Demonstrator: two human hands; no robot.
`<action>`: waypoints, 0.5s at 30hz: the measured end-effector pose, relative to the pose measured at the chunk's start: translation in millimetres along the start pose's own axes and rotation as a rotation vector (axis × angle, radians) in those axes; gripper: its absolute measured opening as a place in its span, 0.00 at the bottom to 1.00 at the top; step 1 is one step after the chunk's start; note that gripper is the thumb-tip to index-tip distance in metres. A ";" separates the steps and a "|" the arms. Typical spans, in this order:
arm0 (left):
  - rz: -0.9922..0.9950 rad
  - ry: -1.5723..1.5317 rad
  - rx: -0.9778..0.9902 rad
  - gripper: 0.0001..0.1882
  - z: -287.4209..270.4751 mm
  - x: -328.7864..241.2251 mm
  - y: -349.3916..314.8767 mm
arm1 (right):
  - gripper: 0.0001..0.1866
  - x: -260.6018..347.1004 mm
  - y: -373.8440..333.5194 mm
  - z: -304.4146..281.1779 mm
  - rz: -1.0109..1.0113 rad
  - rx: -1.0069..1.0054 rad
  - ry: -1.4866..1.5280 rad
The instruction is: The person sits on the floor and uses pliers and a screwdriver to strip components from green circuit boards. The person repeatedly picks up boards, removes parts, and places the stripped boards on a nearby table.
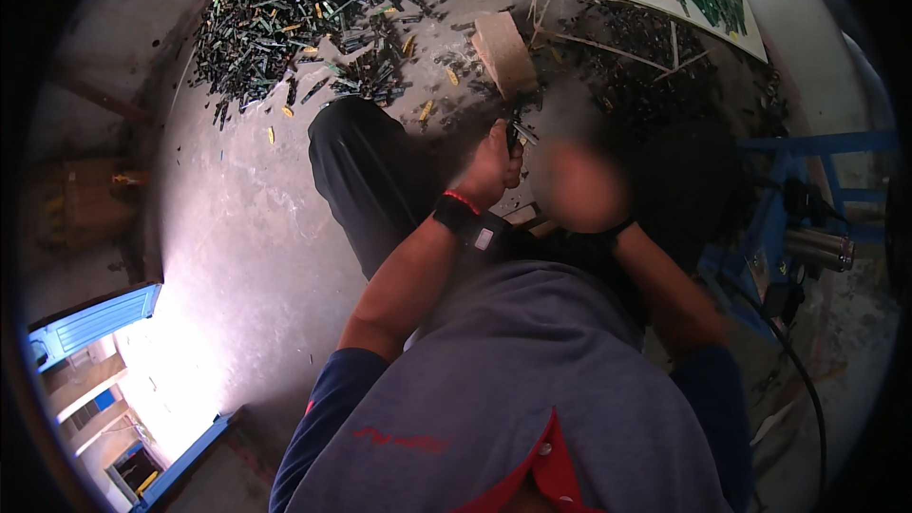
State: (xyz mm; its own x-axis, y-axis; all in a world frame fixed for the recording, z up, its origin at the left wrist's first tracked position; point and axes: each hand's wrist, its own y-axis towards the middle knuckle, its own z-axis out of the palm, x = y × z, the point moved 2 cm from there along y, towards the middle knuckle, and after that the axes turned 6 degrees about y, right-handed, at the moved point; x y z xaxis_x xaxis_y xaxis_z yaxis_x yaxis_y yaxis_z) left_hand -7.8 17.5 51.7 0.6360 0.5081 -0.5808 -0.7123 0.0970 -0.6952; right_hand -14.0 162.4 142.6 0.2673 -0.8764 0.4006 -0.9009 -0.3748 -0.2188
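Head view: left hand (492, 169) clasping a slim, dark, metal-tipped piece (514, 137) over grey concrete floor (256, 190); right hand (583, 186) too blurred to tell its grip. Heaped thin black-green strips (309, 5) suggest plenty left, how much is done unclear

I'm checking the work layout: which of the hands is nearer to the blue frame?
Right. The right hand is to the blue frame's left; the left hand is farther left.
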 end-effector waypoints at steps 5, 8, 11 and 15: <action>0.062 0.091 -0.034 0.26 -4.6 6.2 6.6 | 0.18 -8.0 2.8 33.1 0.089 0.064 0.103; 0.086 0.137 -0.031 0.27 -3.4 6.9 6.6 | 0.18 -48.6 8.0 70.2 -0.159 -0.031 0.213; 0.088 0.152 -0.052 0.27 -5.0 6.5 7.3 | 0.17 -45.1 11.6 59.8 -0.160 0.029 0.184; 0.114 0.181 -0.049 0.27 -3.0 7.2 8.4 | 0.16 -60.3 19.1 70.3 -0.143 0.112 0.240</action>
State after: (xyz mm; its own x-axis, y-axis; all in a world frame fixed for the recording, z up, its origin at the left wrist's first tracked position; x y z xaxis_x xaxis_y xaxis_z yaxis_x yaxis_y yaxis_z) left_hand -8.3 19.5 40.4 0.5982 0.3510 -0.7204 -0.7701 0.0033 -0.6379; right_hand -23.3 186.9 51.7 0.2884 -0.7210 0.6300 -0.8129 -0.5320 -0.2367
